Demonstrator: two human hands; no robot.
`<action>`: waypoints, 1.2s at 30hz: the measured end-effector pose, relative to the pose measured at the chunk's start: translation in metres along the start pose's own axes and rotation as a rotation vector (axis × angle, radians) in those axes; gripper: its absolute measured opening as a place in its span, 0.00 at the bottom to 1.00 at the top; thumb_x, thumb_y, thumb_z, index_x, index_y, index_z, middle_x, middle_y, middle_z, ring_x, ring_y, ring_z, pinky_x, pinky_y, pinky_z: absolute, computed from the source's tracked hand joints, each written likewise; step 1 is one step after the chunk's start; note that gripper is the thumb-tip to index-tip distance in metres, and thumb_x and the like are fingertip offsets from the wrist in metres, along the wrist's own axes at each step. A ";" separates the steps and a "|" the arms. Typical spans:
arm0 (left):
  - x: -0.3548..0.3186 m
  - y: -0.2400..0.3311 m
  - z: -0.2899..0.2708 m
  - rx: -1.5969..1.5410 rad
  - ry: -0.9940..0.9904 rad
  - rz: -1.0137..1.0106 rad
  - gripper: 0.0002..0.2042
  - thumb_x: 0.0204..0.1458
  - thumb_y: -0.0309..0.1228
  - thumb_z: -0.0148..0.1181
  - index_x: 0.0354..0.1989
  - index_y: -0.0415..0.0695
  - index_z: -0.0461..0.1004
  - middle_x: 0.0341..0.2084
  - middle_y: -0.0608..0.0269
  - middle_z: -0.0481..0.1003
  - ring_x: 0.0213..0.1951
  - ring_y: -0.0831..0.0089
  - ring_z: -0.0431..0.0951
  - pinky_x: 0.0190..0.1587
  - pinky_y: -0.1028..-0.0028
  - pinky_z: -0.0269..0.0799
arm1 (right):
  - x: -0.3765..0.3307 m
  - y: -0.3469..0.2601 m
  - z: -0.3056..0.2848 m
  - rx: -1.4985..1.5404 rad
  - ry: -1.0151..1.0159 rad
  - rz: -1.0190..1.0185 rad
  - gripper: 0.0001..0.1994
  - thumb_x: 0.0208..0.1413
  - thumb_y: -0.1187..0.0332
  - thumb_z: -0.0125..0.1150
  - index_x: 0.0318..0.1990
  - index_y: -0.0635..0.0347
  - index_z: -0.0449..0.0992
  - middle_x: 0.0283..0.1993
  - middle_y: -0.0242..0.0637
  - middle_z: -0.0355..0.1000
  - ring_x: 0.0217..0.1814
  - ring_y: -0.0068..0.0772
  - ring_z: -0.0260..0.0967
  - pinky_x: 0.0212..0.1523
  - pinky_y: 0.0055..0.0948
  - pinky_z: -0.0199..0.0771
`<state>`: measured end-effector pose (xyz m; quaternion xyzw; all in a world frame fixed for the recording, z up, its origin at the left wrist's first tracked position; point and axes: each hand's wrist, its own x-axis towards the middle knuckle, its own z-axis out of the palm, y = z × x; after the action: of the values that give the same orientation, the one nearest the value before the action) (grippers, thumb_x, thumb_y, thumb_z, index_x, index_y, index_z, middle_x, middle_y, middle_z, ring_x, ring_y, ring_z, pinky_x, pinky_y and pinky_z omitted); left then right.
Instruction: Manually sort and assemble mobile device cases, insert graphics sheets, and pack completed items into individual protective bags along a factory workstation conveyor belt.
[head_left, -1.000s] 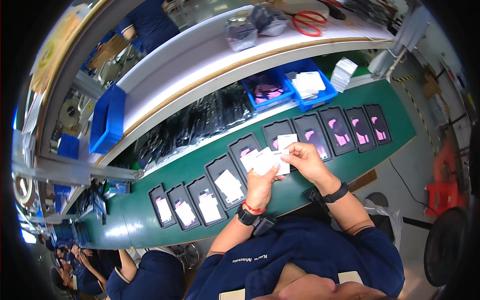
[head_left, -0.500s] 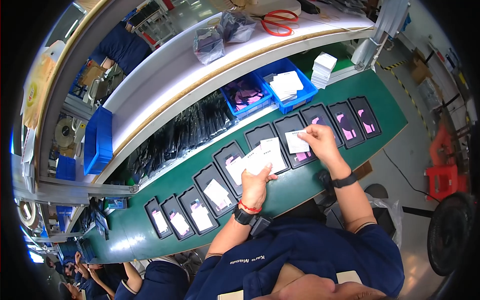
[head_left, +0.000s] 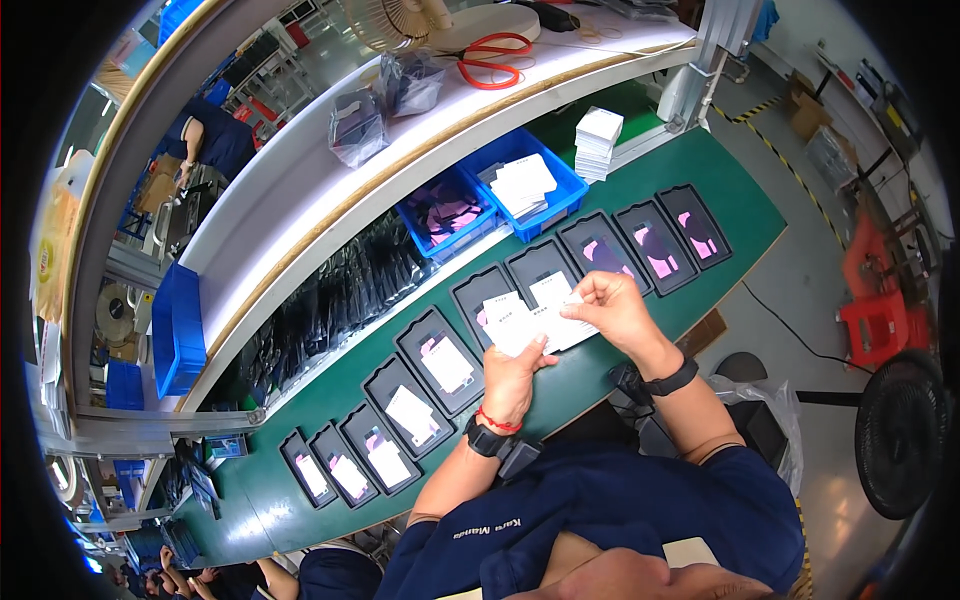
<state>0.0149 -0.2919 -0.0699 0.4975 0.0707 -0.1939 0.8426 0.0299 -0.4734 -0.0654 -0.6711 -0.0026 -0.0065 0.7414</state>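
Black shallow trays [head_left: 382, 382] stand in a slanting row across the green table. My left hand [head_left: 512, 380] grips several printed white cards [head_left: 520, 338] between thumb and fingers, just over the front of the row. Closed in a pinch, my right hand [head_left: 607, 308] has its fingertips on a white card at the right of that bunch. Another white card [head_left: 551, 288] rests in the tray behind my hands. White cards also lie in the trays to the left, such as a card [head_left: 446, 364]. Dark and pink pieces [head_left: 660, 258] show in the trays on the right.
Behind the row, a blue bin [head_left: 497, 228] holds dark and pink pieces, and another blue bin [head_left: 577, 190] holds white cards. A white stack [head_left: 597, 140] stands beside them. Black plastic bags [head_left: 335, 300] lie under the shelf. Red scissors [head_left: 490, 60] lie on top.
My right hand has moved from over a tray to the cards in my left hand. The card it held now lies in that tray. The whole view has shifted slightly.
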 end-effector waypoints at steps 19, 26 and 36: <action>0.011 -0.002 0.013 -0.108 0.008 -0.025 0.15 0.59 0.33 0.47 0.49 0.35 0.65 0.41 0.53 0.73 0.41 0.66 0.75 0.38 0.67 0.75 | 0.014 -0.010 -0.066 -0.451 0.386 -0.165 0.10 0.52 0.73 0.57 0.21 0.62 0.67 0.19 0.21 0.60 0.22 0.11 0.54 0.21 0.18 0.54; 0.014 -0.004 0.017 -0.030 0.104 0.041 0.09 0.53 0.25 0.54 0.42 0.37 0.71 0.35 0.59 0.76 0.34 0.71 0.77 0.33 0.73 0.76 | 0.019 -0.021 -0.099 -1.328 0.678 -0.324 0.18 0.43 0.70 0.65 0.43 0.65 0.72 0.42 0.50 0.69 0.42 0.47 0.66 0.42 0.36 0.66; 0.026 0.013 0.033 0.063 -0.032 0.026 0.13 0.57 0.31 0.49 0.46 0.36 0.66 0.38 0.55 0.74 0.36 0.69 0.76 0.32 0.73 0.75 | 0.008 0.003 -0.055 0.071 0.287 -0.105 0.04 0.55 0.78 0.48 0.36 0.63 0.70 0.31 0.28 0.68 0.33 0.14 0.64 0.35 0.17 0.66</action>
<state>0.0414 -0.3213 -0.0517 0.5213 0.0446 -0.1930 0.8300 0.0377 -0.5278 -0.0741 -0.6356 0.0681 -0.1409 0.7560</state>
